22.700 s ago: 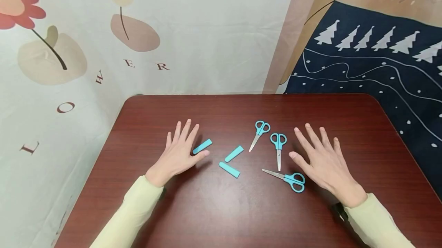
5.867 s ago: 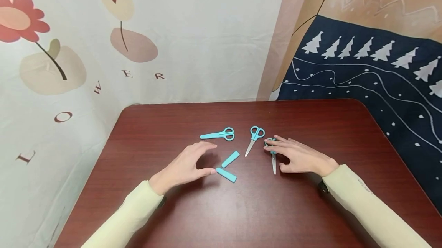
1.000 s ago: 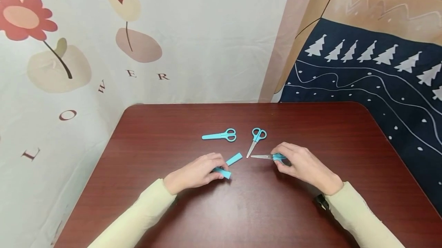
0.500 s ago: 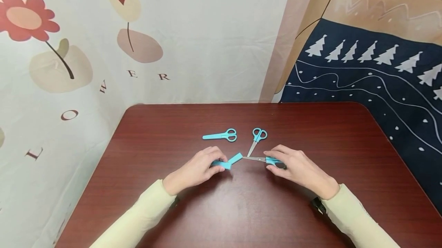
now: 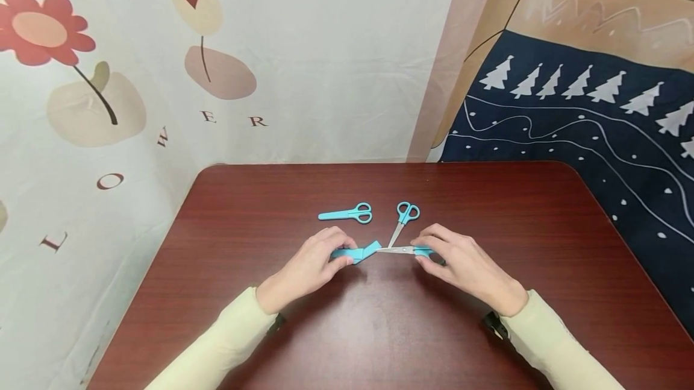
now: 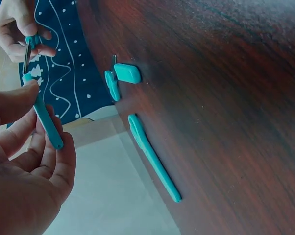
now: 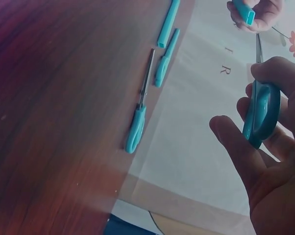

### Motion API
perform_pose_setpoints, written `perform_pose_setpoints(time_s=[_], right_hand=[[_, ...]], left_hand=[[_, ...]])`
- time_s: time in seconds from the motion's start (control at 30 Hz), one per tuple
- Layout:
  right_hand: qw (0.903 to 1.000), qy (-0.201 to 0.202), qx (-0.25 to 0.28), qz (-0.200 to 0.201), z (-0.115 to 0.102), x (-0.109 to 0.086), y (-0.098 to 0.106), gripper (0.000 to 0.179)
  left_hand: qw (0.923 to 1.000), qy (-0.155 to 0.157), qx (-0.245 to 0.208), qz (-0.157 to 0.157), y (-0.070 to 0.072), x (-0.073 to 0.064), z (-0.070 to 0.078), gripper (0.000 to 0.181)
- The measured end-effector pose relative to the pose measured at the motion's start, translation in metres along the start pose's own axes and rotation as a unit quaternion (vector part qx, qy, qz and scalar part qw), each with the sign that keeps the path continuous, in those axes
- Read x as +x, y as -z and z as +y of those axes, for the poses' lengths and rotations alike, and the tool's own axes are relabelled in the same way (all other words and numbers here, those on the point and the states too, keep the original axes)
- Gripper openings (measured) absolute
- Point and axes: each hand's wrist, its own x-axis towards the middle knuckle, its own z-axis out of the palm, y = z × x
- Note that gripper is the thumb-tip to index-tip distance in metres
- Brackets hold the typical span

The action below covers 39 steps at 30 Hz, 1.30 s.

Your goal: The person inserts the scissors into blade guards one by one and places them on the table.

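Between thumb and fingers, my left hand (image 5: 306, 266) pinches a turquoise blade cover (image 6: 48, 122), its open end facing right. My right hand (image 5: 472, 269) grips a pair of scissors (image 7: 265, 105) by the turquoise handles, blades closed and pointing left. In the right wrist view, the blade tip is close to the mouth of the held cover. A second blade cover (image 5: 372, 249) lies on the table behind them and overlaps the blade tip in the head view. Another pair of scissors (image 5: 405, 215) lies bare-bladed just beyond.
Further back on the brown table (image 5: 260, 197) lies a third pair of scissors (image 5: 347, 214) with its blades inside a cover. A printed pale curtain (image 5: 336, 64) hangs behind the table, and a dark blue cloth (image 5: 542, 106) is at the right.
In the last second my left hand has lifted the blade cover and moved slightly back. My right hand has brought the scissors left toward it. Earlier, one pair of scissors became covered.
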Motion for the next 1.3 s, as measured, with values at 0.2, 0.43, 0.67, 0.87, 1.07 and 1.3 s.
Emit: perform_pose_setpoints(time_s=[0.2,0.43,0.67,0.87,1.07,1.3], right_hand=[[0.9999,0.015,0.002,0.005,-0.004,0.004,-0.003,0.031],[0.9998,0.020,-0.004,0.004,-0.007,0.009,-0.004,0.029],[0.9998,0.021,-0.006,-0.001,-0.010,0.012,-0.006,0.027],[0.9998,0.017,-0.006,-0.006,-0.010,0.012,-0.009,0.026],[0.9998,0.014,-0.007,-0.010,-0.010,0.013,-0.010,0.025],[0.9997,0.021,-0.012,-0.009,-0.013,0.015,-0.013,0.023]], left_hand=[[0.9996,0.004,0.019,0.020,0.000,-0.002,0.002,0.016],[0.9988,-0.007,0.031,0.036,-0.003,-0.003,0.001,0.016],[0.9979,-0.017,0.046,0.042,-0.007,-0.003,0.002,0.015],[0.9979,-0.012,0.041,0.048,-0.011,-0.006,0.002,0.015],[0.9976,-0.014,0.043,0.053,-0.012,-0.006,0.003,0.015],[0.9967,-0.023,0.044,0.064,-0.012,-0.008,0.005,0.015]])
